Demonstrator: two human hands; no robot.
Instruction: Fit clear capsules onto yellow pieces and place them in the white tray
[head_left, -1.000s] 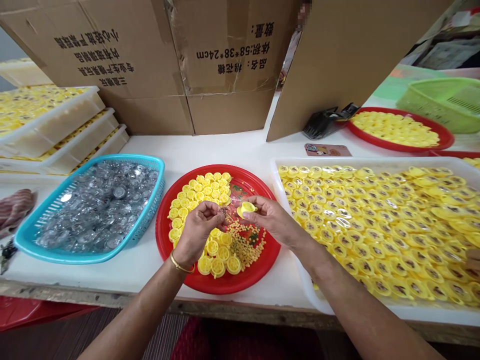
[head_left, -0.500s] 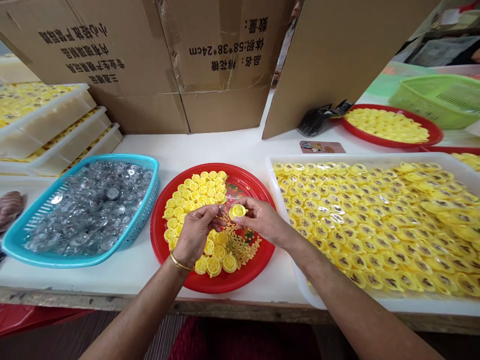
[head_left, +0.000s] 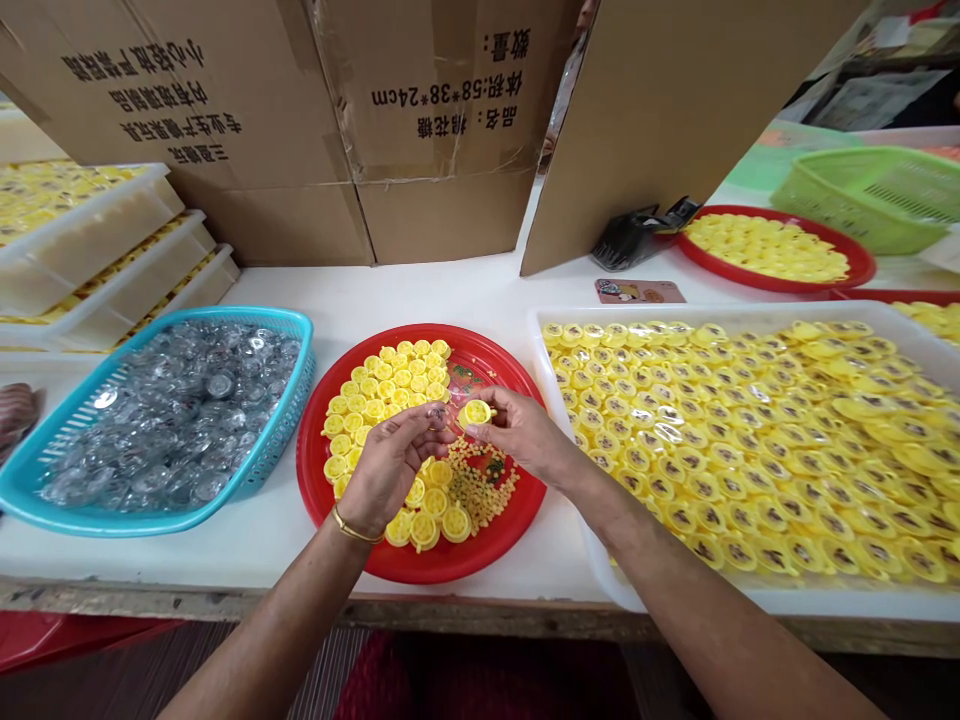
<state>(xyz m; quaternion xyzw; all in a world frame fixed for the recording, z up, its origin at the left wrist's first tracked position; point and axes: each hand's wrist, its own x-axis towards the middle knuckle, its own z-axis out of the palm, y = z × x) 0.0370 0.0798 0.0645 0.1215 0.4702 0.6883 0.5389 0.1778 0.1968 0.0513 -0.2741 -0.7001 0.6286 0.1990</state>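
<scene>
My right hand pinches a small round yellow plastic cup between thumb and fingertips, its face turned up. Just to its left, my left hand has thumb and forefinger closed on a small clear plastic cover, seen only in part. Both hands are above a round red tray. On the tray's left side, yellow cups like the held one lie packed together, with several more near the front. Small pale yellow pellets and little green bits are scattered at right.
To the left, a blue basket holds many clear plastic covers. A white tray at right is filled with yellow pieces. Stacked white trays, cardboard sheets, a black tape dispenser and a pink card stand or lie behind.
The clear cover in my left hand is slightly nearer the yellow cup, and the cup has tilted a little. The whole view has shifted slightly.
</scene>
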